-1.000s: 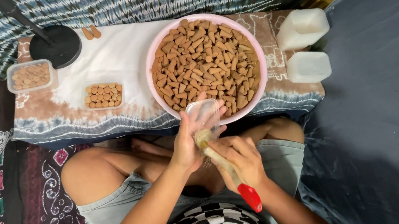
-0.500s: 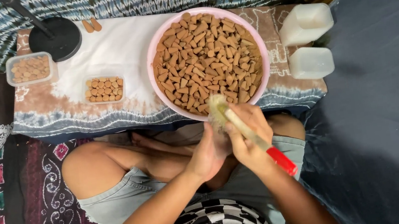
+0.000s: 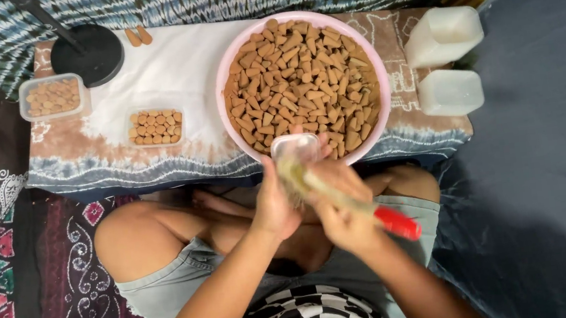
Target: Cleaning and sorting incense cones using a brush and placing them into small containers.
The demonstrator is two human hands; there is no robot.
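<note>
Left hand (image 3: 275, 206) is gripping a small clear tub (image 3: 296, 147) at the cloth's (image 3: 167, 73) near edge, touching the pink bowl (image 3: 229, 58) of brown cones (image 3: 302, 78), while the right hand (image 3: 345, 209) is closing round a red-handled brush (image 3: 344, 198). Brushing well probably means holding the tub steady and tilted, stroking lightly.

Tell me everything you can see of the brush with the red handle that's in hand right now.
The red-handled brush has a glossy red grip end, apparently plastic, a pale tan shaft and light, blurred bristles. It lies tilted, bristles up-left near the small clear plastic container, red end down-right. The right hand grips its middle; the left hand sits against the bristle end, by the container. It hangs over the person's lap, just short of the pink bowl's rim.
</note>
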